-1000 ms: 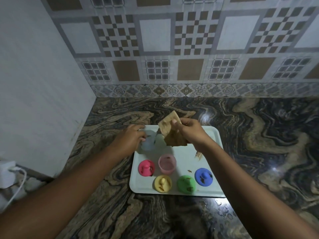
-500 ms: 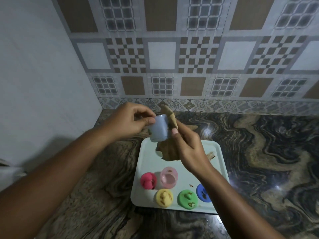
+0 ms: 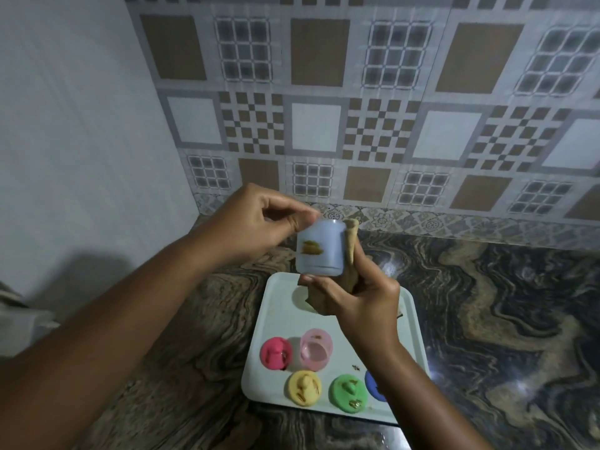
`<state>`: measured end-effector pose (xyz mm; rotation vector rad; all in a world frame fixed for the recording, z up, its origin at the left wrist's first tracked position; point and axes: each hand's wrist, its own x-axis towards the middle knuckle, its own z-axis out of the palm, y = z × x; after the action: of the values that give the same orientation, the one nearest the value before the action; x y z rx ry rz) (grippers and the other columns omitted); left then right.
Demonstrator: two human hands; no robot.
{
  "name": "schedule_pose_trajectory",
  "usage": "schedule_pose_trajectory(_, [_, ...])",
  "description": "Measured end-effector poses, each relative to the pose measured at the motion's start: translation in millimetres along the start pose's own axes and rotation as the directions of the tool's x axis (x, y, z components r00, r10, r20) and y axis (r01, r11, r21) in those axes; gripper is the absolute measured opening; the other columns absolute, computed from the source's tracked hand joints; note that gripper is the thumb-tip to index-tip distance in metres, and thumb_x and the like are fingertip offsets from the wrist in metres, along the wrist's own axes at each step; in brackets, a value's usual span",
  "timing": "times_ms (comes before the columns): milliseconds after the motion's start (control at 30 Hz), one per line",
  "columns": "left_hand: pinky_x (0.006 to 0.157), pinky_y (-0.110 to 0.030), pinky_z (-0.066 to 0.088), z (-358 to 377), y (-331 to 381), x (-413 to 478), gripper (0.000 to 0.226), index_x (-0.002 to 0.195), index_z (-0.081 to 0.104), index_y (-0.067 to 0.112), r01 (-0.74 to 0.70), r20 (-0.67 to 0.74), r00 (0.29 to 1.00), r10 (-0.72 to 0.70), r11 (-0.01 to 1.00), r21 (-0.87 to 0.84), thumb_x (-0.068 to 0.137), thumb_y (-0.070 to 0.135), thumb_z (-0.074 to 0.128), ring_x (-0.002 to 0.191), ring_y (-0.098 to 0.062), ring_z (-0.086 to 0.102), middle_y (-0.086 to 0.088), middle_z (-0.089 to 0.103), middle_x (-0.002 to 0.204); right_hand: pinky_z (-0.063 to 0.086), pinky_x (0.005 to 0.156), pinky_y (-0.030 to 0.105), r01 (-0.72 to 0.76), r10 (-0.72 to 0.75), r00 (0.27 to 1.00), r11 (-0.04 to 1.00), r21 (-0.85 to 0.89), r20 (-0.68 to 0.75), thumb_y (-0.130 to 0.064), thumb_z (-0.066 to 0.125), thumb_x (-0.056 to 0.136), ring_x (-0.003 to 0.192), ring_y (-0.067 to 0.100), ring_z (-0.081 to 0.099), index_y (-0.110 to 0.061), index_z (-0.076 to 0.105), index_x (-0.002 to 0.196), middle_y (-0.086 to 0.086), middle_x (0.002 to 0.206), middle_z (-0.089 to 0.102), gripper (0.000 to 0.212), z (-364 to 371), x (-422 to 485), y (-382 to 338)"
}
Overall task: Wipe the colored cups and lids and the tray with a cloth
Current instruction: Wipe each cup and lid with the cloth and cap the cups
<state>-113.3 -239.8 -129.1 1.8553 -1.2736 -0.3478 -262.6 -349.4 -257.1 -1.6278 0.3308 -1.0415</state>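
Observation:
My left hand (image 3: 256, 222) pinches the rim of a pale blue cup (image 3: 320, 248) with a brownish smear on its side, held in the air above the tray. My right hand (image 3: 360, 297) grips a tan cloth (image 3: 351, 251) right beside and under the cup. On the white tray (image 3: 269, 319) below lie a pink lid (image 3: 276, 354), a translucent pink cup (image 3: 315, 349), a yellow lid (image 3: 304, 388), a green lid (image 3: 348, 392) and a blue lid (image 3: 373, 384), partly hidden by my right forearm. Several lids carry brownish smears.
The tray sits on a dark swirled marble counter (image 3: 487, 319) in a corner. A plain white wall (image 3: 81, 141) stands to the left and a patterned tile wall (image 3: 357, 125) behind. Small crumbs (image 3: 356, 367) lie on the tray.
My left hand lifted the pale blue cup off the tray and raised it. My right hand brought the cloth up against it. The camera tilted upward.

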Motion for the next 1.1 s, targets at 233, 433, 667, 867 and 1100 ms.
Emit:
schedule_pose_trajectory(233, [0.072,-0.020,0.055,2,7,3,0.004,0.084,0.073,0.030,-0.010,-0.019,1.000,0.012,0.991,0.136,0.087,0.027,0.072,0.080,-0.002,0.066,0.011,0.073,0.083,0.057,0.074,0.017,0.351,-0.376,0.926,0.838,-0.419,0.022,-0.040,0.088,0.074,0.075,0.006,0.068,0.008,0.057,0.136,0.015,0.096,0.079,0.084,5,6,-5])
schedule_pose_trajectory(433, [0.077,-0.008,0.051,5,14,-4,0.030,0.109,0.075,0.028,-0.033,-0.001,0.999,0.033,0.999,0.037,0.084,0.043,0.066,0.097,0.006,0.065,0.016,0.074,0.104,0.059,0.060,0.043,0.270,-0.293,0.954,0.931,-0.244,-0.064,-0.057,0.076,0.084,0.061,0.028,0.067,0.001,0.055,0.141,0.020,0.075,0.072,0.084,-1,4,-6])
schedule_pose_trajectory(667, [0.067,-0.008,0.049,9,18,3,0.005,0.089,0.077,0.028,-0.044,-0.036,0.998,0.049,0.990,0.133,0.085,0.026,0.074,0.079,0.002,0.065,0.018,0.070,0.079,0.057,0.091,0.019,0.457,-0.498,0.866,0.752,-0.475,0.045,-0.028,0.086,0.080,0.108,0.014,0.073,0.009,0.062,0.130,0.014,0.115,0.074,0.067,-1,11,-7])
schedule_pose_trajectory(867, [0.086,-0.021,0.055,3,19,4,0.031,0.109,0.074,0.030,-0.028,-0.054,0.998,0.029,0.999,0.027,0.084,0.046,0.064,0.099,0.004,0.065,0.014,0.073,0.108,0.060,0.078,0.024,0.390,-0.447,0.893,0.829,-0.401,-0.055,-0.035,0.085,0.077,0.083,0.001,0.058,0.004,0.056,0.135,0.025,0.092,0.076,0.076,-4,22,-14])
schedule_pose_trajectory(1100, [0.073,-0.014,0.054,-8,24,10,0.009,0.091,0.074,0.030,-0.044,-0.077,0.996,0.049,0.997,0.062,0.083,0.024,0.074,0.081,0.001,0.068,0.016,0.073,0.085,0.062,0.080,0.036,0.437,-0.484,0.875,0.807,-0.397,-0.021,-0.038,0.078,0.085,0.094,0.012,0.067,0.010,0.058,0.133,0.029,0.104,0.074,0.070,0,25,-17])
